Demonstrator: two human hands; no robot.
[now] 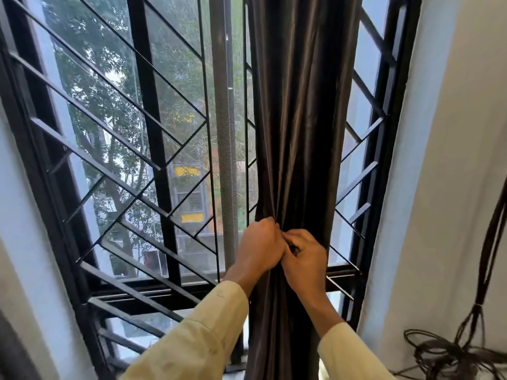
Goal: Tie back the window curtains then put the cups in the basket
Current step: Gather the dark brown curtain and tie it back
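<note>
The dark brown, satiny curtain [296, 119] is gathered into one thick vertical bundle in front of the window and is pinched at its narrowest point by both hands, which meet knuckle to knuckle over the folds. The left hand [260, 246] is curled round the gathered cloth from the left, and the right hand [306, 259] is closed on it from the right, fingertips turned inward toward the left one; whether a tie-back or cord is held between them cannot be told, since the fingers hide that spot. Cream-coloured sleeves [203, 335] are seen below the hands, with the bundle falling between the two forearms. Behind and to the left of the hands stands the black metal window grille [153, 149] with its diagonal bars, trees showing through it. To the right of the hands a white wall [444, 187] rises, and a tangle of dark cables [450, 352] hangs against it, low and well apart. The tying-back step is judged to be in hand, not yet finished. The next move calls for the bundle to be kept cinched while a knot or loop is drawn tight. No cups or basket are in view.
</note>
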